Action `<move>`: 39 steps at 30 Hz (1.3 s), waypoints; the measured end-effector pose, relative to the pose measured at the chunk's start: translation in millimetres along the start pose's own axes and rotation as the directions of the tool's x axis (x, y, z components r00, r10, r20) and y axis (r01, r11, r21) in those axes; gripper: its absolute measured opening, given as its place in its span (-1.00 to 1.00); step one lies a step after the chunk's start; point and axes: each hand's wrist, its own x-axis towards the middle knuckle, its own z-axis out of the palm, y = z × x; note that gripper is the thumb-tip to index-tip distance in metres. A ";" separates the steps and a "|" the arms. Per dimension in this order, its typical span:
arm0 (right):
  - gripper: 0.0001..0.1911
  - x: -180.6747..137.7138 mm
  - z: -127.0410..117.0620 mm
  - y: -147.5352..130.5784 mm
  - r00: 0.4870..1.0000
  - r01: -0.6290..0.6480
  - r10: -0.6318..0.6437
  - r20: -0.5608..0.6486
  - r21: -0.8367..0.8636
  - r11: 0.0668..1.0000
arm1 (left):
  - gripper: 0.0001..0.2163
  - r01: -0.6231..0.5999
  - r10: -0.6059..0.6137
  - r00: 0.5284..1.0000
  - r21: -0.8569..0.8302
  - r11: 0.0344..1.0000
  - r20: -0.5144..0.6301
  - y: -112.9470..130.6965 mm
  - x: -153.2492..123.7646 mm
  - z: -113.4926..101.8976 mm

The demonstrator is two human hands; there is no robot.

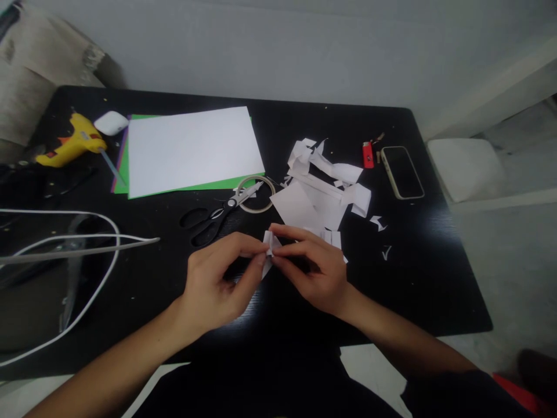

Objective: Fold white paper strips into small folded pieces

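Observation:
Both hands meet over the middle of the black table point(418, 278). My left hand point(217, 284) and my right hand point(311, 267) each pinch a small folded piece of white paper point(270, 247) between fingertips, just above the tabletop. Right behind them lies a pile of cut white paper pieces point(322, 188). Black-handled scissors point(217, 217) lie a short way beyond my left hand, their blades resting across a roll of tape point(256, 194).
A white sheet point(191, 148) lies on green paper point(122, 168) at the back. A yellow glue gun point(72, 139) and a white case point(111, 123) sit back left. White cable point(87, 302) loops at left. A red lighter point(368, 155) and a phone point(402, 172) lie back right.

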 end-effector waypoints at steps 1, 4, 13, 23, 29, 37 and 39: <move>-0.85 0.1 0.1 0.1 1.000 0.002 -0.002 -0.002 0.001 1.000 | -0.89 0.016 -0.016 1.000 -0.006 1.000 -0.002 0.3 0.4 0.0; -0.85 -0.2 0.0 0.6 1.000 0.003 -0.003 -0.003 0.004 1.000 | -0.93 0.108 -0.108 0.994 -0.065 0.992 -0.005 0.6 0.7 1.5; -0.84 -1.5 0.2 2.5 0.999 0.034 -0.034 -0.002 -0.030 0.999 | -0.81 0.525 -0.456 0.847 -0.574 0.629 0.275 -9.5 8.4 0.9; -0.75 -2.3 1.2 6.1 0.994 0.113 -0.113 0.010 -0.021 0.993 | -0.92 0.602 -0.471 0.797 -0.553 0.575 0.378 -14.9 11.3 -3.0; -0.74 -4.8 2.4 7.2 0.993 0.122 -0.122 0.002 -0.028 0.992 | -0.87 0.595 -0.459 0.804 -0.505 0.625 0.378 -15.3 12.2 -3.2; -0.80 -4.7 2.5 9.6 0.987 0.163 -0.163 0.003 -0.042 0.986 | -0.86 0.632 -0.475 0.774 -0.465 0.620 0.418 -13.7 15.8 -5.3; -0.79 -4.8 2.3 10.0 0.986 0.167 -0.167 0.006 -0.049 0.985 | -0.87 0.643 -0.482 0.764 -0.457 0.614 0.428 -13.2 15.7 -5.9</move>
